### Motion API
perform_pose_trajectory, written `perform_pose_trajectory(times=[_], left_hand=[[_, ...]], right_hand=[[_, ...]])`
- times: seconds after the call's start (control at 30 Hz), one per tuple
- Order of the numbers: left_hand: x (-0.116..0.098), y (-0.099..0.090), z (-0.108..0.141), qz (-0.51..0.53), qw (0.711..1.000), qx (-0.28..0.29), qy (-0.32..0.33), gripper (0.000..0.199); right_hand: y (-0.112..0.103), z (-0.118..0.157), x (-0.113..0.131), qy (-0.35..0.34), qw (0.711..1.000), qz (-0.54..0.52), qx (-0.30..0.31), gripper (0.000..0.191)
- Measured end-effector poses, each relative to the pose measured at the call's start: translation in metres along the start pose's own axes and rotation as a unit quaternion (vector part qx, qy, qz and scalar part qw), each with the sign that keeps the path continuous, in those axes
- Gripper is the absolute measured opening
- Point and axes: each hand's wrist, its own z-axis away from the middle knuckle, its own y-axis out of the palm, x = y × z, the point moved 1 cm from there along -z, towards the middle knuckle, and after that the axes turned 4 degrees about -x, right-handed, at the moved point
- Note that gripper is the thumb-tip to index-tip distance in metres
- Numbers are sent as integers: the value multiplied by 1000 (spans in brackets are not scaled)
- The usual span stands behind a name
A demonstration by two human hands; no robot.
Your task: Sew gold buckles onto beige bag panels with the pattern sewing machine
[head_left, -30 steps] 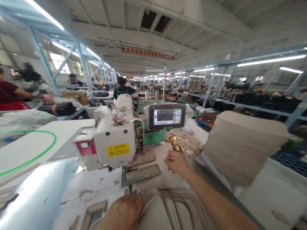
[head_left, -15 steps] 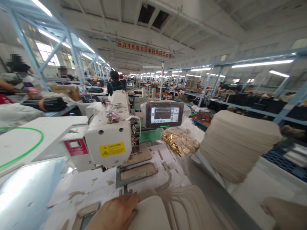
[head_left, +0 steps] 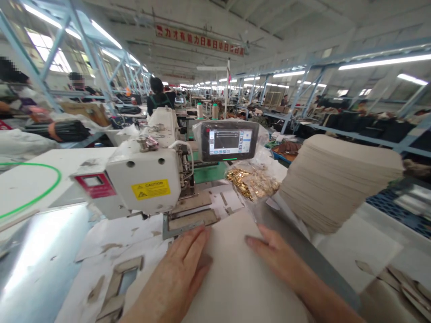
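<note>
Head view: the spread left hand [head_left: 177, 273] and spread right hand [head_left: 279, 255] press flat, pinching nothing, along both side edges of a pale beige sheet [head_left: 235, 273], just beside a white sewing machine [head_left: 144, 179].

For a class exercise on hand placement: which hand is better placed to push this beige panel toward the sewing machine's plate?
Probably the left hand: it rests on the beige panel with its fingertips right by the metal plate of the sewing machine. The right hand lies farther from the plate, at the panel's other side.

Factory sewing hall [head_left: 303, 18], industrial sewing machine [head_left: 144, 175], blue steel racks [head_left: 367, 143], rows of workstations [head_left: 202, 112]
</note>
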Motion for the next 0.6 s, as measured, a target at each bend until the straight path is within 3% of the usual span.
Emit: perform_pose_trajectory(times=[0.07,0.17,0.27,0.4,0.6], left_hand=[[5,5,7,-17,1000,7,15,46],[7,16,15,-7,998,49,26,43],[6,23,17,11,997,76,21,47],[5,22,13,36,994,105,-15,49],[-1,12,8,47,979,179,-85,54]], right_hand=[[-32,-28,-5,65,996,-59,-18,42],[-77,-67,-13,99,990,-35,-93,35],[-98,-97,-22,113,982,18,-150,24],[-85,-127,-33,76,987,53,-132,19],[-26,-173,-37,8,989,132,-68,21]])
